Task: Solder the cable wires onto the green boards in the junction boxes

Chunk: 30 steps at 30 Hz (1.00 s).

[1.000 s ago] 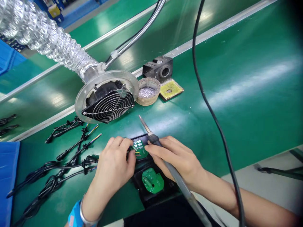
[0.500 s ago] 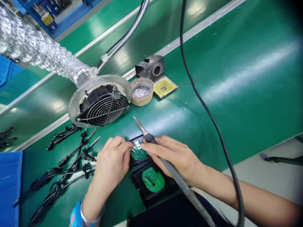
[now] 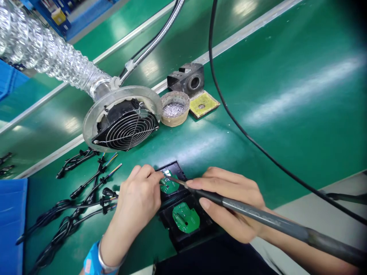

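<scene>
My right hand (image 3: 232, 198) is closed around the dark grip of a soldering iron (image 3: 252, 212). Its tip points left and meets the far green circuit board (image 3: 172, 186), close to some white parts on it. At that board's left edge my left hand (image 3: 140, 191) is pinched; what its fingers hold is hidden, though a thin wire-like piece shows beside them. This board lies in a black tray (image 3: 174, 167). Nearer to me, a second green circuit board (image 3: 186, 218) with a dark hole rests in another black tray (image 3: 179, 241).
Black cables (image 3: 61, 233) with bared coloured ends lie at left beside a blue bin (image 3: 13, 225). A fume extractor fan (image 3: 129, 126) hangs over the bench. Behind are a bowl of solder bits (image 3: 174, 119), an iron stand (image 3: 186, 80) and a yellow sponge (image 3: 205, 103). The iron's cord (image 3: 243, 131) crosses at right.
My right hand has turned the soldering iron from pointing up and away to pointing left, its tip now at the far board. The cord has swung outward. My left hand has hardly moved.
</scene>
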Tool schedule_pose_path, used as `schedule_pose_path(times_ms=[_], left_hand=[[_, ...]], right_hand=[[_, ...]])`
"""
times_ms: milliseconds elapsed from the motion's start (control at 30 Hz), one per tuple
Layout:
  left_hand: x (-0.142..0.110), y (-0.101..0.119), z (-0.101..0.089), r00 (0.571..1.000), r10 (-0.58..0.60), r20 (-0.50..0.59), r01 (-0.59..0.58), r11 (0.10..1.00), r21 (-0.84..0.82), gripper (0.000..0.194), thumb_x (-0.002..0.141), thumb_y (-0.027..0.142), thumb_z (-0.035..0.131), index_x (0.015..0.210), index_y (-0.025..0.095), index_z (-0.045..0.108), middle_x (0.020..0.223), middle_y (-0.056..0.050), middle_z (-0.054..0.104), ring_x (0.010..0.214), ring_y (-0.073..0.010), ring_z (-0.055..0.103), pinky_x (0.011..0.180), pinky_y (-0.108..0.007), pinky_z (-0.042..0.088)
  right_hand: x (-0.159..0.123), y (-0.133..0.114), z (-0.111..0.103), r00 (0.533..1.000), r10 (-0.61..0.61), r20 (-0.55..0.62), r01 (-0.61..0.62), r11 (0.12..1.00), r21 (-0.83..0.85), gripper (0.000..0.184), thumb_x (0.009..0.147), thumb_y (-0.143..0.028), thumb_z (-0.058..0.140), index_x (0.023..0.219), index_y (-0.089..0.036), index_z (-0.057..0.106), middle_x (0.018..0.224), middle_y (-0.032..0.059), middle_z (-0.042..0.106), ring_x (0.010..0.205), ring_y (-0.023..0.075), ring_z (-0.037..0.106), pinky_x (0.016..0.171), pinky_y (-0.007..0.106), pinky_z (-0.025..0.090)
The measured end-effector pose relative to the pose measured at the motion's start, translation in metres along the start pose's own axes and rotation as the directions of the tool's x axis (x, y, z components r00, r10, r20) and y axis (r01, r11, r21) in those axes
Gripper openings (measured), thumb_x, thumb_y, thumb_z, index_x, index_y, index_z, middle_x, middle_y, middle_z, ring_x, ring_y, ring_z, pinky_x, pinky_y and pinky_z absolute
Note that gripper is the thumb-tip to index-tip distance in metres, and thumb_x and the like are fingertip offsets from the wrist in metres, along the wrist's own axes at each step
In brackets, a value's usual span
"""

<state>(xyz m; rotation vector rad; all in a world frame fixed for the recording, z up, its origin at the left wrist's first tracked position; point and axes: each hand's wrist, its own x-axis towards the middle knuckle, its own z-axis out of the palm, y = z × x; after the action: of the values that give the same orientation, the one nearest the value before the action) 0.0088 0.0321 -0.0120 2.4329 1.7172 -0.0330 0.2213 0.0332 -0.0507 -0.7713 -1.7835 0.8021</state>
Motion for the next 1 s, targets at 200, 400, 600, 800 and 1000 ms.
schedule_pose_path(times_ms=[200,400,600,800,1000], left_hand=[[0.003,-0.001,0.000,1.000,0.012,0.011,-0.012,1.000,-0.005,0.024,0.091,0.013,0.048,0.095,0.022,0.071,0.084,-0.002,0.063,0.078,-0.0198,0.051,0.067,-0.033,0.043],[0.005,-0.004,0.002,1.000,0.013,-0.021,-0.014,0.996,-0.090,0.024,0.088,0.012,0.050,0.092,0.022,0.072,0.082,-0.002,0.063,0.076,-0.0187,0.052,0.069,-0.032,0.044],[0.005,-0.004,0.004,0.999,0.008,-0.045,-0.013,0.994,-0.105,0.022,0.087,0.013,0.051,0.091,0.021,0.072,0.080,-0.002,0.063,0.077,-0.0193,0.054,0.069,-0.033,0.045],[0.006,-0.004,0.004,0.999,0.028,-0.046,-0.031,0.996,-0.087,0.022,0.087,0.013,0.051,0.087,0.020,0.071,0.078,-0.002,0.062,0.075,-0.0196,0.054,0.069,-0.034,0.046],[0.005,-0.005,0.002,0.999,0.029,-0.035,-0.031,0.998,-0.054,0.023,0.087,0.013,0.050,0.087,0.021,0.071,0.078,-0.002,0.061,0.074,-0.0195,0.053,0.069,-0.035,0.045]], right_hand=[[0.004,0.001,0.001,1.000,-0.009,0.020,0.009,1.000,0.005,0.031,0.078,-0.005,0.053,0.103,-0.012,0.068,0.073,0.0061,0.066,0.061,0.0136,0.058,0.055,0.027,0.053],[0.004,0.002,0.001,0.999,-0.036,0.026,0.037,0.999,-0.021,0.031,0.078,-0.006,0.052,0.104,-0.013,0.067,0.074,0.0058,0.066,0.062,0.0140,0.058,0.054,0.027,0.053],[0.002,0.003,0.003,0.997,-0.082,0.003,0.082,0.996,-0.042,0.033,0.077,-0.004,0.051,0.105,-0.012,0.067,0.074,0.0072,0.066,0.061,0.0143,0.058,0.053,0.029,0.051],[-0.009,0.002,0.012,0.978,-0.195,0.076,0.207,0.957,-0.205,0.029,0.077,-0.007,0.052,0.102,-0.011,0.066,0.067,0.0047,0.062,0.057,0.0145,0.054,0.051,0.029,0.050],[-0.015,-0.001,0.008,0.980,-0.187,0.068,0.197,0.956,-0.216,0.028,0.076,-0.007,0.052,0.101,-0.012,0.066,0.069,0.0050,0.061,0.059,0.0145,0.055,0.051,0.028,0.050]])
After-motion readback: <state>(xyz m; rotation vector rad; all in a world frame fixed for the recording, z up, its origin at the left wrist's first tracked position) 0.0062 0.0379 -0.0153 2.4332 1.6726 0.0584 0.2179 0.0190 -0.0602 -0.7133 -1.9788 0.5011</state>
